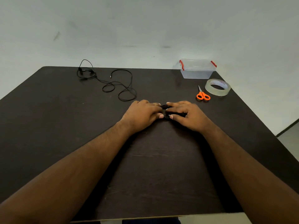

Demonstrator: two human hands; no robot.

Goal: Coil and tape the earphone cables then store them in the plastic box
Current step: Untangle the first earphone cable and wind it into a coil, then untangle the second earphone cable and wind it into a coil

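Observation:
A small black coiled earphone cable (165, 109) lies on the dark table (64, 126), mostly hidden between my two hands. My left hand (142, 115) presses on its left side and my right hand (186, 114) holds its right side, fingers and thumbs pinched around the coil. A second black earphone cable (113, 84) sprawls loose at the back left. A clear plastic box (197, 69) with red clips stands lidded at the back right. A roll of clear tape (217, 87) and orange-handled scissors (203, 94) lie just in front of the box.
A pale wall rises behind the table. The table's right edge runs diagonally close past the tape roll, with floor visible beyond it at the far right.

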